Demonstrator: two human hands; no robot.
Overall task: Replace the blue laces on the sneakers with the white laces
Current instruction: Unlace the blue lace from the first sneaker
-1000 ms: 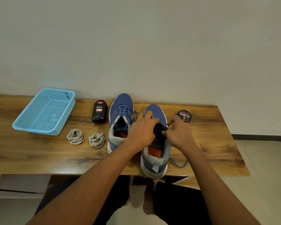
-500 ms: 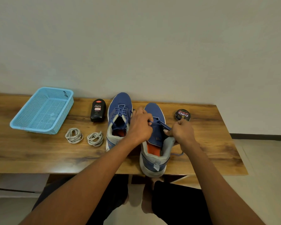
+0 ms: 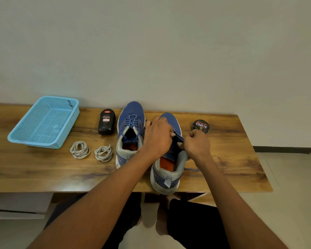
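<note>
1. The fingers of our right hand (image 3: 196, 143) are curled and pinch the blue lace (image 3: 178, 136) of the right sneaker (image 3: 169, 169).
2. The fingers of our left hand (image 3: 157, 139) are curled over the same lace, on top of that sneaker. We cannot see the tips well.
3. The left sneaker (image 3: 130, 133) stands just beside it, with its blue lace all in place.
4. Two white laces (image 3: 79, 150) (image 3: 103, 153) lie in small coils, left of the sneakers.
5. A black bottle (image 3: 106, 121), a round tin (image 3: 201, 126) and a blue basket (image 3: 43, 122) sit on the brown wood tabletop (image 3: 232, 159).
6. Behind is a plain pale wall (image 3: 151, 51). The floor (image 3: 294, 194) is light.
</note>
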